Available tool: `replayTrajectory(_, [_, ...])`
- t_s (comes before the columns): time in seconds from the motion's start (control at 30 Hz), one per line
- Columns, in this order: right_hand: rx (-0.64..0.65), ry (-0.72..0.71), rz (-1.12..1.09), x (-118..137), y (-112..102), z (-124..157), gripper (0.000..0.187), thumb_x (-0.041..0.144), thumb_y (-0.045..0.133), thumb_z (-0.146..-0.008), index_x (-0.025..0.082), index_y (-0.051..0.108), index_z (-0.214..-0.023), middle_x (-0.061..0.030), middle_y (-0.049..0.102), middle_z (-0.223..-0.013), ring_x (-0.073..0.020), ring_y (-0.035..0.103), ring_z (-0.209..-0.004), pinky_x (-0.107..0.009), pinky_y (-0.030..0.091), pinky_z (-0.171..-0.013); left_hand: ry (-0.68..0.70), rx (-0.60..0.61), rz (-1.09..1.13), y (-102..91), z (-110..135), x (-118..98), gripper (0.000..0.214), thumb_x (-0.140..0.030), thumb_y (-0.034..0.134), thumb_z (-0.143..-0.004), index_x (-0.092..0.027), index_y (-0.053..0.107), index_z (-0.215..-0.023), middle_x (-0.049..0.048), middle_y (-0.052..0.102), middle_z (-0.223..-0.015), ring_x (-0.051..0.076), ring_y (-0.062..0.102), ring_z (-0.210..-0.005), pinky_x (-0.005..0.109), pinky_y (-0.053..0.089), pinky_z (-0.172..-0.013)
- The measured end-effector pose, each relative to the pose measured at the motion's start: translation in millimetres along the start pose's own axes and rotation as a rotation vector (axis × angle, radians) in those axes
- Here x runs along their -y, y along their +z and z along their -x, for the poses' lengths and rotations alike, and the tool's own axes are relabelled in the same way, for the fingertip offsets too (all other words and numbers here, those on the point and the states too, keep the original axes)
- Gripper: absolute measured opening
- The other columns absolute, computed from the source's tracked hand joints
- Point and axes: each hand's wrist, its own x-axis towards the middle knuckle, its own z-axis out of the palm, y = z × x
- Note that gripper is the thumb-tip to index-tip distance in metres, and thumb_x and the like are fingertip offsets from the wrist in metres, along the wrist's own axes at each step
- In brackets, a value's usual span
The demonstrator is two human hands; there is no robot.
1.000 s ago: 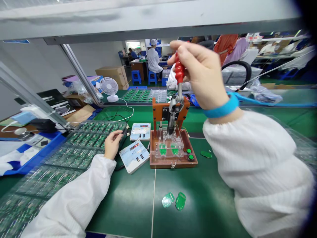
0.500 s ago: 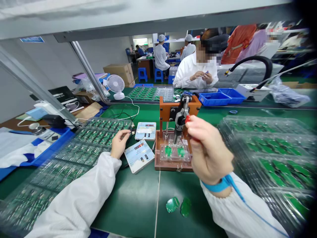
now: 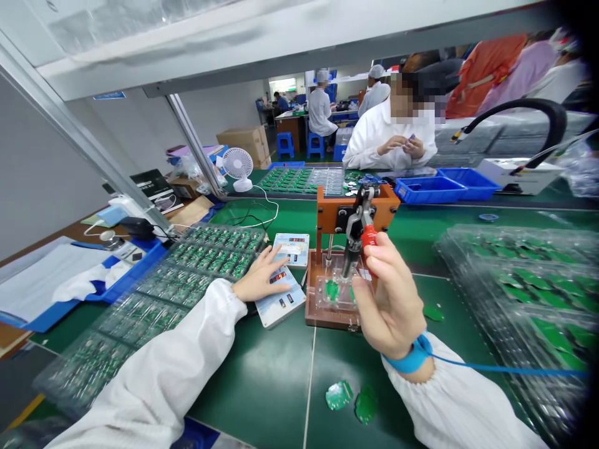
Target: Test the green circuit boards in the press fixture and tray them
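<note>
My left hand [image 3: 262, 275] is open, fingers spread, over two white meter boxes with red digits: a rear box [image 3: 299, 251] and a front box [image 3: 281, 302]. The fingers of my right hand [image 3: 393, 299] curl on the red handle [image 3: 369, 237] of a toggle clamp, the thumb held apart lower down. The clamp is mounted on an orange and brown press fixture [image 3: 326, 209]. Under its plunger, a clear plate [image 3: 344, 298] shows a green circuit board [image 3: 332, 289]; a second green piece is partly hidden by my thumb.
Two loose green boards [image 3: 339, 395] lie at the front, another board [image 3: 433, 312] right of the fixture. A tray of boards [image 3: 187, 274] is on the left, stacked clear trays [image 3: 515, 293] on the right. Across the bench are a fan [image 3: 238, 163], blue bins [image 3: 430, 189] and a seated co-worker [image 3: 390, 134].
My left hand has moved from beside the rear meter box to over both boxes, its fingers spreading. My right hand stays on the handle, its thumb now apart. The whole view has shifted.
</note>
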Motion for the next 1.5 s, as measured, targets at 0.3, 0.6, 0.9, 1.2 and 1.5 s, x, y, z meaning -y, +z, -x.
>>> replayTrajectory(0.3, [0.048,-0.034,-0.003,-2,-7,-3,0.071,-0.006,0.062,-0.085,0.027,0.052,-0.147,-0.0054,0.064,-0.137,-0.0318,0.051,-0.14,-0.06,0.051,-0.113,-0.058,0.317,-0.219,-17.6,-22,-22,0.11,-0.071,0.078,-0.072,-0.023,0.032,-0.16,0.0124,-0.005,-0.171,0.044,-0.009,-0.155,0.06,0.011,-0.125])
replayTrajectory(0.6, [0.052,-0.042,-0.011,-3,-7,-3,0.072,-0.007,0.062,-0.084,0.026,0.051,-0.148,-0.0059,0.064,-0.136,-0.03,0.05,-0.141,-0.057,0.051,-0.114,-0.01,0.323,-0.252,-19.5,-26,-21,0.117,-0.069,0.08,-0.069,-0.02,0.027,-0.161,0.0162,-0.001,-0.171,0.044,-0.004,-0.156,0.059,0.017,-0.124])
replayTrajectory(0.9, [0.053,-0.041,-0.008,-1,-7,-5,0.074,-0.009,0.062,-0.082,0.026,0.051,-0.147,-0.0064,0.064,-0.135,-0.0298,0.05,-0.141,-0.056,0.051,-0.115,-0.023,0.418,-0.278,-18.2,-30,-21,0.117,-0.076,0.073,-0.071,-0.022,0.024,-0.162,0.0132,-0.004,-0.171,0.045,-0.01,-0.155,0.065,0.01,-0.123])
replayTrajectory(1.2, [0.074,-0.045,-0.013,1,-8,-7,0.07,-0.007,0.059,-0.085,0.024,0.05,-0.148,-0.0083,0.063,-0.136,-0.0278,0.05,-0.142,-0.054,0.051,-0.115,-0.08,0.416,-0.263,-27.9,-20,-16,0.122,-0.076,0.073,-0.07,-0.02,0.018,-0.163,0.0147,-0.011,-0.17,0.044,-0.012,-0.154,0.059,0.009,-0.125])
replayTrajectory(1.5, [0.081,-0.045,0.007,2,-7,-8,0.069,-0.006,0.059,-0.084,0.023,0.05,-0.147,-0.0091,0.063,-0.134,-0.0281,0.051,-0.141,-0.053,0.05,-0.115,-0.075,0.474,-0.298,-30.4,-20,-13,0.125,-0.075,0.074,-0.071,-0.019,0.014,-0.164,0.0161,-0.013,-0.169,0.044,-0.011,-0.154,0.059,0.011,-0.124])
